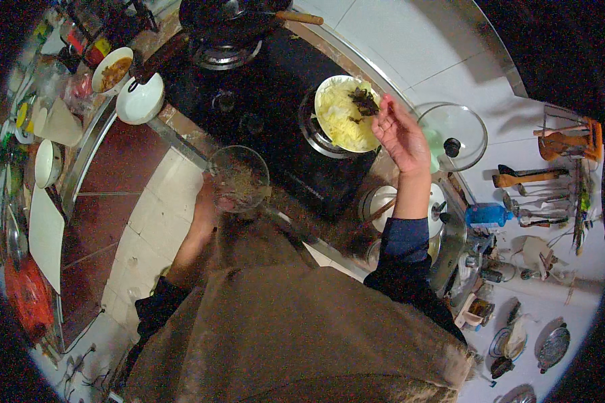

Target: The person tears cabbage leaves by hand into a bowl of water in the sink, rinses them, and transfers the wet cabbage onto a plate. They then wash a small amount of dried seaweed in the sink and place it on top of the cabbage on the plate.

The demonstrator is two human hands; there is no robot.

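A white plate (326,91) heaped with pale yellow shreds stands over the right burner of the black stove. Dark, leafy-looking pieces (363,102) lie on top of the shreds. My right hand (403,138) is at the plate's right rim, fingers slightly curled and apart, with nothing visible in them. Close to my body, my left hand (207,195) grips a clear glass bowl (251,153) by its left side. Some brownish matter shows through the bowl, too blurred to name. Part of the left hand is hidden behind the glass.
A dark wok (222,23) sits on the far burner, near a wooden handle (299,17). Left stand an empty white bowl (140,101) and a bowl of brown food (113,72). A glass lid (470,124) leans right, beyond pots; utensils (534,178) hang on the tiled wall.
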